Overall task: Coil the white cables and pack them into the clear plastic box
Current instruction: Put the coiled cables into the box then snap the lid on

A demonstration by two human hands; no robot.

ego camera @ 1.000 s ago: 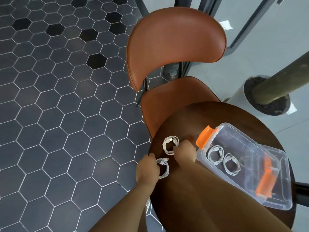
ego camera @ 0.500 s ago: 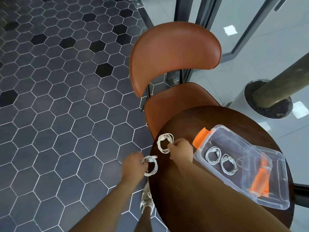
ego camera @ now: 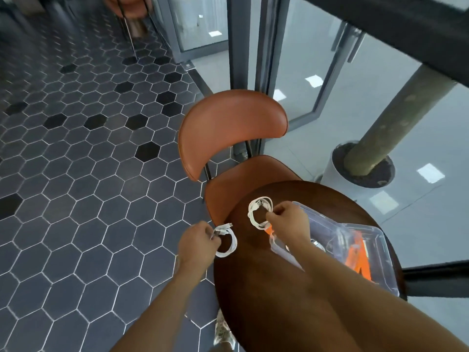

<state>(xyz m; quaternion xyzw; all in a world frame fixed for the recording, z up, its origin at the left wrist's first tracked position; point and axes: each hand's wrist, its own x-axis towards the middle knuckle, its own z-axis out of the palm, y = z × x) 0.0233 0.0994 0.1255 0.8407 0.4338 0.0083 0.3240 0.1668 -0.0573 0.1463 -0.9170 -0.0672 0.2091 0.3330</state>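
My left hand [ego camera: 196, 243] pinches a coiled white cable [ego camera: 228, 243] at the left edge of the round wooden table [ego camera: 253, 288]. A second coiled white cable [ego camera: 257, 212] hangs from my right hand [ego camera: 289, 222], lifted over the table's far left side. The clear plastic box [ego camera: 380, 237] lies open on the table to the right, with orange latches [ego camera: 360, 255]; my right forearm covers much of its inside.
An orange-brown chair [ego camera: 231, 130] stands tucked against the table's far side. A grey post in a white planter [ego camera: 365, 161] is at the right. Dark hexagon floor tiles [ego camera: 76, 199] spread to the left, and my shoe [ego camera: 223, 331] shows below.
Both hands have lifted their coils off the table. The left hand has drawn its coil out to the table's left edge, the right hand has risen, and the camera has tilted upward.
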